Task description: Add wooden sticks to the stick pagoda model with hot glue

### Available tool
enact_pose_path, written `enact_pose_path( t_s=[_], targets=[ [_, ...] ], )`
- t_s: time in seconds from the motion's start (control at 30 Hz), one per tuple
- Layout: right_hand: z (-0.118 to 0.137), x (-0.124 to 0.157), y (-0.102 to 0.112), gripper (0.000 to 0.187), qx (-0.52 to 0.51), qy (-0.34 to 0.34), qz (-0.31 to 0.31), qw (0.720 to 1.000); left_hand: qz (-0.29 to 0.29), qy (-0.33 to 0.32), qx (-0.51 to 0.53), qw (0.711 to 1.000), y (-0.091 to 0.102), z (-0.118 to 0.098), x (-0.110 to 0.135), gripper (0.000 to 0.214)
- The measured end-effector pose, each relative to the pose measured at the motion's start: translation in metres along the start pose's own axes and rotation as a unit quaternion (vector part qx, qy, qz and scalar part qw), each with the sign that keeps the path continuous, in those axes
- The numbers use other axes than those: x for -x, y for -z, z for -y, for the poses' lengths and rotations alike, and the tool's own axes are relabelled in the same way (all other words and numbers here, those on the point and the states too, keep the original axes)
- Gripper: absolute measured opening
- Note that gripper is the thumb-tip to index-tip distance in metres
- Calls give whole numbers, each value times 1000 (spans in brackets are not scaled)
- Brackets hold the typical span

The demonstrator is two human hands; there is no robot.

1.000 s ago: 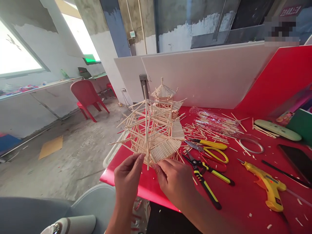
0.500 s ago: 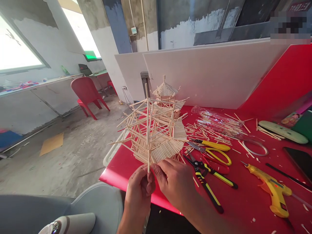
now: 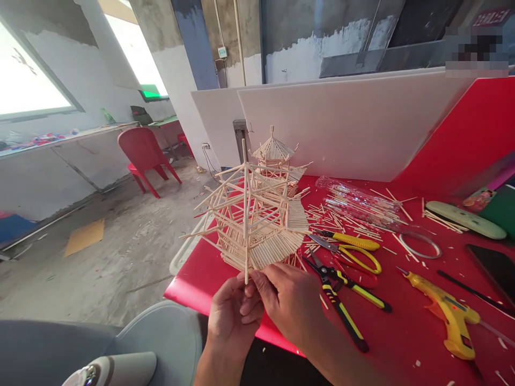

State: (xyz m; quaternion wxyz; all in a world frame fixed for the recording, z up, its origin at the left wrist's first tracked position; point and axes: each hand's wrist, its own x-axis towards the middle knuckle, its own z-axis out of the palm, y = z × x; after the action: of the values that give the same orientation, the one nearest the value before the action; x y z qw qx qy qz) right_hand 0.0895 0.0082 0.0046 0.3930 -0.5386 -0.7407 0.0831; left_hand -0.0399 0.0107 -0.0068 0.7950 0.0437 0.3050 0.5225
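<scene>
A large pagoda model of thin wooden sticks (image 3: 253, 214) stands tilted at the near left corner of the red table (image 3: 402, 332). My left hand (image 3: 231, 321) and my right hand (image 3: 287, 303) meet at its lower edge. Both pinch the bottom end of one long upright stick (image 3: 245, 214) that runs up through the frame. The fingers of both hands are curled and touch each other. A smaller stick pagoda (image 3: 274, 155) stands just behind the large one.
Loose sticks and plastic sleeves (image 3: 358, 206) lie behind the model. Yellow-handled cutters (image 3: 350, 246), black-and-yellow pliers (image 3: 341, 305), a yellow glue gun (image 3: 450, 313), a wire ring (image 3: 420, 244) and a phone (image 3: 493, 268) lie to the right. White boards (image 3: 350, 123) lean behind. A red chair (image 3: 142, 155) stands on the floor at left.
My left hand moved right from the model's lower left edge to join my right hand at the foot of the long stick. The model has hardly shifted.
</scene>
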Motion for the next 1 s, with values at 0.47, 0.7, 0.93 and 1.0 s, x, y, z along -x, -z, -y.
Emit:
enact_pose_path(
  t_s=[0.47, 0.7, 0.93, 1.0],
  targets=[
    [2, -2, 1, 27, -38, 1, -26, 999, -17, 23, 34, 999, 1, -1, -1, 9],
    [-1, 0, -2, 29, -25, 17, -30, 999, -11, 34, 41, 999, 0, -2, 0, 12],
    [-3, 2, -2, 30, -24, 20, -35, 999, 14, 24, 46, 999, 2, -1, 0, 11],
    [-3, 2, -1, 30, -26, 17, -29, 999, 21, 21, 46, 998, 2, -1, 0, 10]
  ],
)
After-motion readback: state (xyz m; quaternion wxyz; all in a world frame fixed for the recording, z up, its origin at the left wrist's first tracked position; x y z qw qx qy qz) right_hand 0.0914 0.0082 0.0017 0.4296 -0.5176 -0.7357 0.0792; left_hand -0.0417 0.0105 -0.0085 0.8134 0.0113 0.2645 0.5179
